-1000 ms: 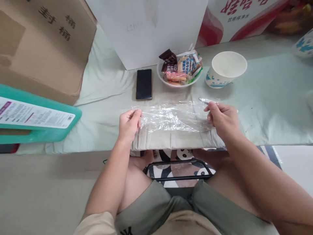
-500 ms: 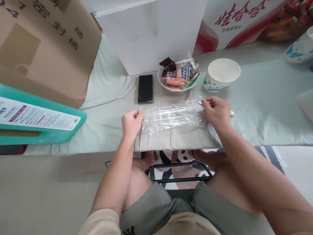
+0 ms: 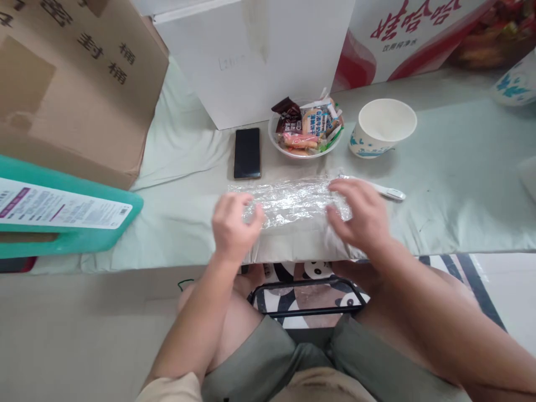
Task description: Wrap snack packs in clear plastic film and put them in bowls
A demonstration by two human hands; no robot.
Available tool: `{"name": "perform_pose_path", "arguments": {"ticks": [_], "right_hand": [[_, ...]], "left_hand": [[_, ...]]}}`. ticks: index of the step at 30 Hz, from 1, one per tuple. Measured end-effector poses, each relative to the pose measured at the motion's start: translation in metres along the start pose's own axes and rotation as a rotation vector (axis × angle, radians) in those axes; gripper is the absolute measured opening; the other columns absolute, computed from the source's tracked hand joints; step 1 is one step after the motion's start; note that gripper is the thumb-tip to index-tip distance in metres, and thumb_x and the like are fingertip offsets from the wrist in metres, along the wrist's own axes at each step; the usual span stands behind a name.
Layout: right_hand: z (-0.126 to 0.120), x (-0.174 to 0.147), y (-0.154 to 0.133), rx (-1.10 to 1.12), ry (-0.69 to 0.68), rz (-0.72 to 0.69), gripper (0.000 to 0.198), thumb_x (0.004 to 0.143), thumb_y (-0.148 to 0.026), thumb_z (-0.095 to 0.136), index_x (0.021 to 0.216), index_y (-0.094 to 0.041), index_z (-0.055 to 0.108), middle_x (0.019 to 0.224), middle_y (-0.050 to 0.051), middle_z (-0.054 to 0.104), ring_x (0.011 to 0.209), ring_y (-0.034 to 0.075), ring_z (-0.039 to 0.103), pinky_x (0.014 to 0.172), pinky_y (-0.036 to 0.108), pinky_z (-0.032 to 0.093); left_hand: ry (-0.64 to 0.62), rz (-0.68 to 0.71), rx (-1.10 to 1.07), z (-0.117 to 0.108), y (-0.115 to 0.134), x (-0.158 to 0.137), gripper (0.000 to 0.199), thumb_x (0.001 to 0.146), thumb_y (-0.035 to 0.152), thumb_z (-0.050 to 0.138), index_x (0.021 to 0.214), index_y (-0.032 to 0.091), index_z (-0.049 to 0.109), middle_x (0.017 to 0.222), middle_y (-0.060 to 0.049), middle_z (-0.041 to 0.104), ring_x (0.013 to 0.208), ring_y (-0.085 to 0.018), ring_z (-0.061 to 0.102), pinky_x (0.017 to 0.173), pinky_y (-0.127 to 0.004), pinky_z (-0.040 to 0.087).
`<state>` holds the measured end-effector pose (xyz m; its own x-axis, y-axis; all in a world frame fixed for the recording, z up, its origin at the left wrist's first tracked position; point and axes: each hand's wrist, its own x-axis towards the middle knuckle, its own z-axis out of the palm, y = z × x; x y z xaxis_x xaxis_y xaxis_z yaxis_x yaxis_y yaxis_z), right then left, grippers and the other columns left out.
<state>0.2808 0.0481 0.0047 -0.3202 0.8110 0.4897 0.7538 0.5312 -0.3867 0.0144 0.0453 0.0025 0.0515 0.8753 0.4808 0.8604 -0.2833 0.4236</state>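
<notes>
A crinkled clear plastic sheet (image 3: 288,202) lies flattened on the cloth near the table's front edge. At its left end is my left hand (image 3: 234,226), thumb and fingers apart, with nothing held. My right hand (image 3: 363,218) hovers at the other end, its fingers also spread and slightly blurred. Whether either hand still touches the plastic, I cannot tell. Behind my right hand lies a slim tool with a white handle (image 3: 391,193), its left part mostly hidden.
Behind the plastic are a black phone (image 3: 247,153), a clear bowl (image 3: 274,137) of wrapped snacks and a white paper cup (image 3: 371,134). A green container (image 3: 125,215) and a cardboard box (image 3: 121,123) stand left. White box (image 3: 234,89) at the back.
Both hands have let go of the plastic's ends and opened, moving slightly inward over it. More of the white-handled tool now shows beside my right hand.
</notes>
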Motion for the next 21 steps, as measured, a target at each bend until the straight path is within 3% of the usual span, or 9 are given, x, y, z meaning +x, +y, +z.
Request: {"name": "perform_pose_path", "arguments": {"ticks": [2,4,7,12,15,19,21], "right_hand": [[0.012,-0.007,-0.011,0.019,-0.256,-0.119,0.047,0.095,-0.037,0.057,0.139,-0.022,0.057,0.141,0.014,0.064,0.131,0.033,0.059,0.111,0.054,0.046],[0.023,-0.013,-0.012,-0.026,-0.415,-0.126,0.054,0.094,-0.042,0.060,0.143,-0.021,0.056,0.150,0.014,0.058,0.139,0.036,0.053,0.116,0.058,0.041],[0.026,-0.017,-0.003,-0.074,-0.425,-0.087,0.040,0.097,-0.033,0.055,0.135,-0.022,0.062,0.147,0.011,0.062,0.138,0.032,0.055,0.115,0.055,0.042],[0.016,-0.014,0.003,-0.114,-0.326,0.009,0.026,0.097,-0.018,0.048,0.106,-0.020,0.072,0.117,0.011,0.077,0.105,0.028,0.072,0.086,0.042,0.054],[0.005,-0.012,-0.007,-0.041,-0.318,0.119,0.025,0.097,-0.021,0.048,0.099,-0.020,0.073,0.103,0.010,0.079,0.093,0.027,0.073,0.076,0.037,0.053],[-0.018,-0.012,-0.010,0.413,-0.335,0.249,0.021,0.096,-0.030,0.052,0.097,-0.022,0.072,0.095,0.006,0.079,0.085,0.021,0.074,0.074,0.032,0.055],[-0.027,-0.013,0.004,0.646,-0.208,0.361,0.024,0.096,-0.029,0.048,0.092,-0.023,0.070,0.091,0.004,0.078,0.086,0.020,0.074,0.077,0.033,0.058]], "left_hand": [[-0.278,0.173,-0.039,0.005,0.012,-0.006,0.023,0.085,0.031,0.066,0.105,0.022,0.071,0.109,-0.009,0.073,0.108,-0.027,0.066,0.100,-0.044,0.050],[-0.473,0.212,-0.006,0.011,0.015,-0.009,0.037,0.083,0.033,0.070,0.118,0.024,0.070,0.132,-0.011,0.068,0.131,-0.034,0.057,0.113,-0.054,0.042],[-0.562,0.155,0.064,0.015,0.007,-0.009,0.048,0.084,0.032,0.068,0.132,0.025,0.066,0.149,-0.011,0.059,0.147,-0.039,0.043,0.121,-0.062,0.033],[-0.556,0.126,0.165,0.013,0.024,-0.013,0.061,0.081,0.029,0.069,0.141,0.025,0.060,0.156,-0.012,0.053,0.149,-0.045,0.038,0.120,-0.072,0.027],[-0.505,0.186,0.133,0.020,0.045,-0.016,0.057,0.083,0.031,0.069,0.139,0.022,0.061,0.155,-0.014,0.053,0.149,-0.040,0.042,0.123,-0.066,0.028],[-0.355,0.158,-0.052,0.028,0.047,-0.010,0.034,0.091,0.015,0.050,0.116,0.019,0.073,0.133,-0.012,0.072,0.133,-0.031,0.062,0.116,-0.054,0.045],[-0.278,0.073,-0.246,0.026,0.039,-0.005,0.031,0.091,0.017,0.050,0.108,0.020,0.075,0.122,-0.010,0.077,0.123,-0.028,0.069,0.111,-0.051,0.050]]}}
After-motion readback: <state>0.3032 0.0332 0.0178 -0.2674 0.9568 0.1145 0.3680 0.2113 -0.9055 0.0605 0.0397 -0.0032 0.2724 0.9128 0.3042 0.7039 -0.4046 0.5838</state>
